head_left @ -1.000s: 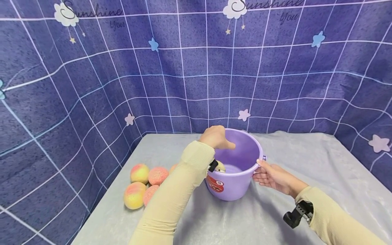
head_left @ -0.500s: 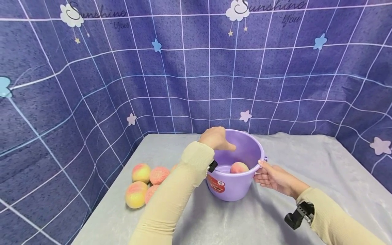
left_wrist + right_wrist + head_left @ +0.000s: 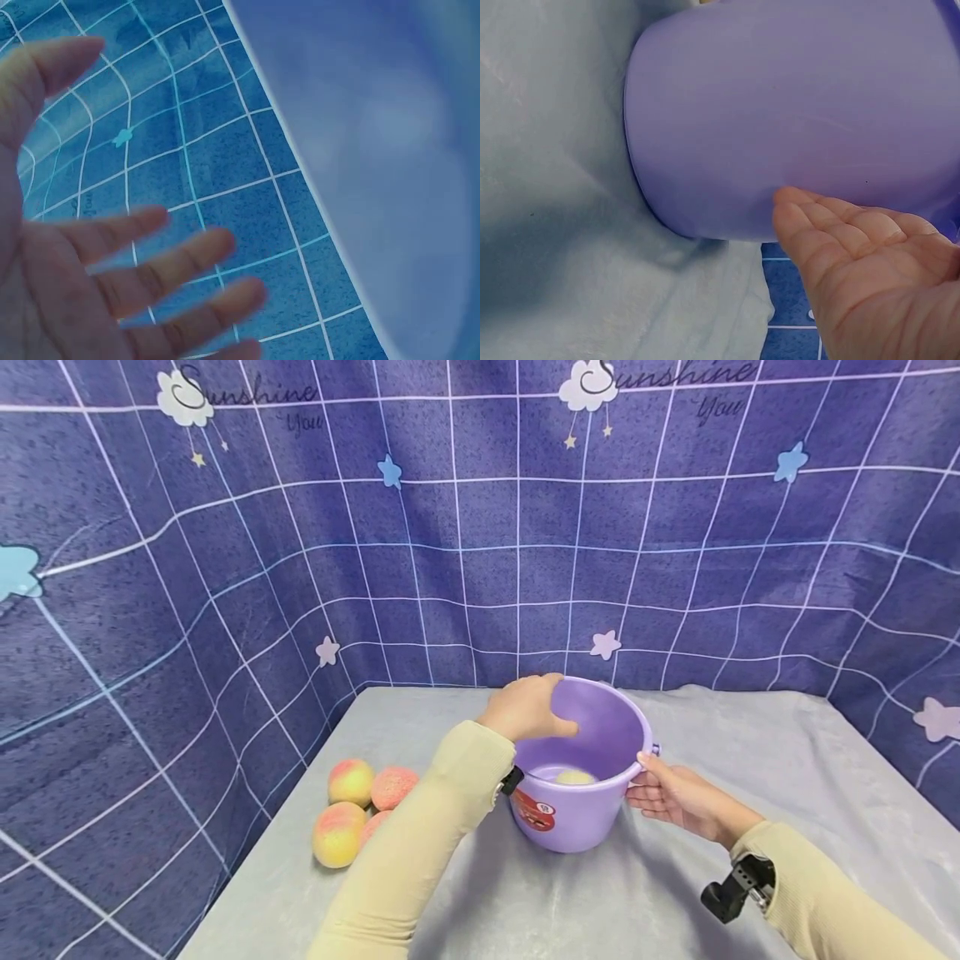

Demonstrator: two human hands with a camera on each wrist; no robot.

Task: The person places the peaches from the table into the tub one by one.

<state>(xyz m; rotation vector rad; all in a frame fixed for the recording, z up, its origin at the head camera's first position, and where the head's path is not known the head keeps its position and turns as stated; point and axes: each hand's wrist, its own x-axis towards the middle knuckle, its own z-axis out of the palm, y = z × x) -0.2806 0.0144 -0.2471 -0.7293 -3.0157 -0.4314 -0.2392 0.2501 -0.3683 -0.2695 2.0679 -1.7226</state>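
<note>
A purple bucket [image 3: 577, 814] stands upright on the cloth-covered table. Low inside it, the pale yellow top of a round peach-like fruit [image 3: 575, 777] shows above the near rim. My left hand [image 3: 528, 707] is over the bucket's left side with nothing in it; the left wrist view shows its fingers [image 3: 195, 259] spread. At the right rim, my right hand [image 3: 678, 797] holds the bucket, thumb on the edge. Its other fingers [image 3: 829, 217] lie along the outer wall in the right wrist view.
To the left lie several fruits: yellow-and-red peaches [image 3: 337, 835] and rough pinkish round ones [image 3: 393, 788], partly hidden behind my left sleeve [image 3: 420, 835]. A blue gridded curtain [image 3: 480, 527] hangs behind the grey tablecloth [image 3: 750, 743] and along the left.
The fruit appears inside the bucket at the left, then at the right, and now near the middle with its yellow side up. My left hand has lifted its fingers slightly; the right hand stays.
</note>
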